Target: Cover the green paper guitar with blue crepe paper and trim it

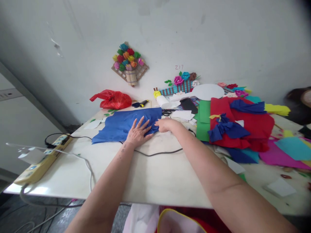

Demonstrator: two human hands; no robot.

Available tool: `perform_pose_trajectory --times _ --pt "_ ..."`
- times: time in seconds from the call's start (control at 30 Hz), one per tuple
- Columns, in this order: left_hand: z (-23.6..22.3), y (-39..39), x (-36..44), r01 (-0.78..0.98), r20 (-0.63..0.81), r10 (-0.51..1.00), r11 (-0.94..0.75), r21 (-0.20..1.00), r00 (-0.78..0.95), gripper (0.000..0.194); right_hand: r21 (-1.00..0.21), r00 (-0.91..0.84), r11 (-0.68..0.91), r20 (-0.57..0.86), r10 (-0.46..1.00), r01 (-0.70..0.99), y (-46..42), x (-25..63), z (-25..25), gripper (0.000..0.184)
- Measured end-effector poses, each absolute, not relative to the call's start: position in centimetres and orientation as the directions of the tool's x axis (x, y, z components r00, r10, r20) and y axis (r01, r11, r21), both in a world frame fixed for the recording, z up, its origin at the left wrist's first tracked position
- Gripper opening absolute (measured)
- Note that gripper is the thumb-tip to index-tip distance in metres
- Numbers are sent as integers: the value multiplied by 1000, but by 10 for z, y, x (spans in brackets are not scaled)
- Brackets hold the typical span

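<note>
A wrinkled blue sheet (121, 121), cloth or crepe paper, lies spread across the table. My left hand (138, 133) is flat on its right part with the fingers spread. At the sheet's right edge, my right hand (165, 125) is closed, its fingertips pinching the bunched blue edge; the thumb is partly hidden. Just beyond that hand lie black-handled scissors (166, 112). A black cable (155, 154) runs under the sheet and past both wrists.
A red plastic bag (114, 99) and yellow-black pliers (141, 103) sit behind the sheet. To the right are piled coloured sheets (255, 123) and a white oval board (208, 92). At left lies a power strip (46, 158). A flower decoration (128, 63) hangs on the wall.
</note>
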State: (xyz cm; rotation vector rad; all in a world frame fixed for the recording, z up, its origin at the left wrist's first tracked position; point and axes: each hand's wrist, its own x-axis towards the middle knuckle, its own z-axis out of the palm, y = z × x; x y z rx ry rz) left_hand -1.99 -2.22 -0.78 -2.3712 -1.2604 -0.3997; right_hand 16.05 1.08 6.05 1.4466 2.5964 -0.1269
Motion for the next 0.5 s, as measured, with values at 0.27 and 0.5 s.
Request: perform_pose_trajectory --times 0.27,0.5 --pt "-4 -24 -26 858 501 706 -482 -178 501 76 68 -479 507 -239 844 859 10 161 65 65" --pt "-1 -26 -31 873 528 708 -464 -152 468 69 53 -474 494 -209 855 868 13 160 59 65"
